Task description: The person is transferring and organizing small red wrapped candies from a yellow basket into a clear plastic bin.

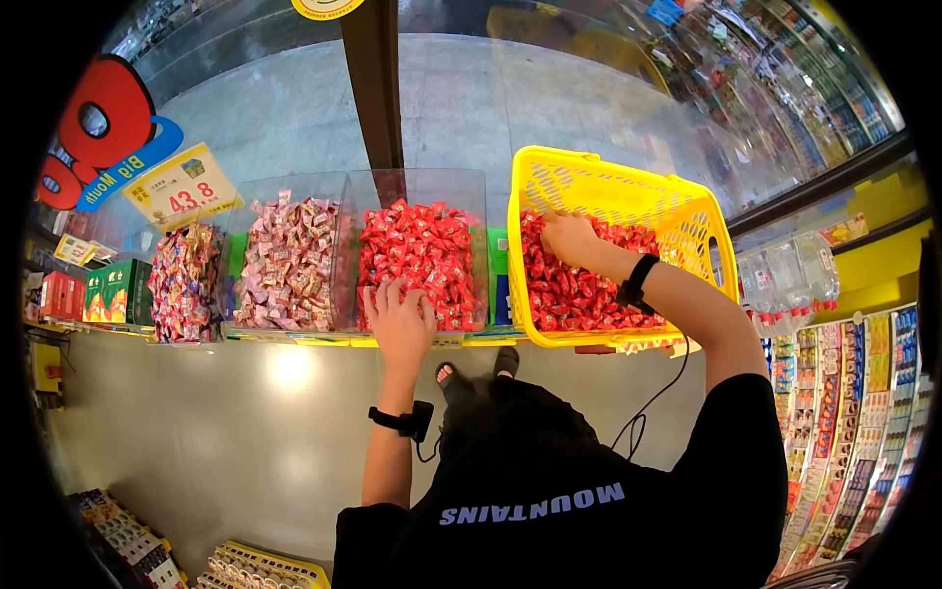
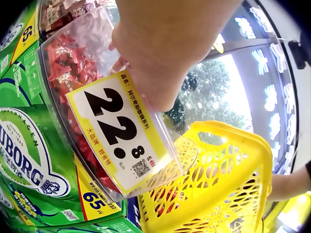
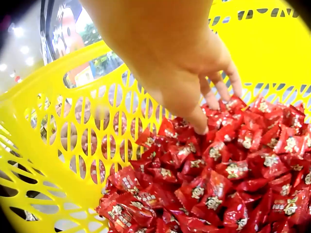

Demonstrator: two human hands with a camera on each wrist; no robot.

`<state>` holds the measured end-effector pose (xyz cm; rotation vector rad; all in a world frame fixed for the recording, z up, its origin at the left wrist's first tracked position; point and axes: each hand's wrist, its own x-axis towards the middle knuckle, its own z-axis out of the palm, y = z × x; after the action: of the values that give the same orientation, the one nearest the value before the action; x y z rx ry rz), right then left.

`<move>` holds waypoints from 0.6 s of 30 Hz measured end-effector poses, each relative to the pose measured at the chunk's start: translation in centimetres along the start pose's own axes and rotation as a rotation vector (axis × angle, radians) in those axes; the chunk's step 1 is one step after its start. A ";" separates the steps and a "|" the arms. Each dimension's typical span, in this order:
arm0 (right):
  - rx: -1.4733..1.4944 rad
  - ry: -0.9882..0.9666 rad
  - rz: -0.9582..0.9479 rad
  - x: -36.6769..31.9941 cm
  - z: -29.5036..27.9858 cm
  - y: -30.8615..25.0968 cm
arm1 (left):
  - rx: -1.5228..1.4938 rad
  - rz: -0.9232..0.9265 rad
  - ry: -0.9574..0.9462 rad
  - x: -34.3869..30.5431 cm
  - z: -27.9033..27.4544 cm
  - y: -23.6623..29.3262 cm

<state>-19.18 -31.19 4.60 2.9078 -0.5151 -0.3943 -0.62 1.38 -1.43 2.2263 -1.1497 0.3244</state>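
My right hand [image 1: 571, 239] reaches down inside a yellow plastic basket [image 1: 613, 170]. In the right wrist view its thumb and fingertips touch a heap of red wrapped candies [image 3: 233, 170], the thumb set apart from the fingers. My left hand [image 1: 399, 329] lies at the front of a clear bin [image 1: 432, 185] of similar red wrapped candies [image 1: 417, 250], fingers spread over them. From the left wrist, that hand [image 2: 150, 73] shows above a yellow-and-white price card [image 2: 124, 131]; most of its fingers are hidden. Neither hand shows a candy gripped.
Left of the red candies stands a clear bin of pink wrapped candies [image 1: 285, 260], then a heap of mixed-colour candies [image 1: 186, 285]. Green cartons [image 2: 39, 150] sit below the bins. Glass panes rise behind, and stocked shelves [image 1: 834, 422] line the right side.
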 end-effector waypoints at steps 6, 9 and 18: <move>0.040 -0.072 0.004 -0.5 -0.7 -1.6 | -0.010 0.008 -0.001 0.4 -0.2 0.3; 0.098 -0.180 0.002 0.3 -0.9 -1.7 | -0.005 0.023 -0.003 0.1 -0.3 0.2; 0.321 -0.357 -0.060 -2.0 -10.7 0.3 | -0.168 -0.025 0.040 1.3 -2.8 1.5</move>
<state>-18.00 -29.56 15.27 3.1773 -0.5881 -0.9305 -0.85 1.55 1.98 2.0769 -1.0861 0.2506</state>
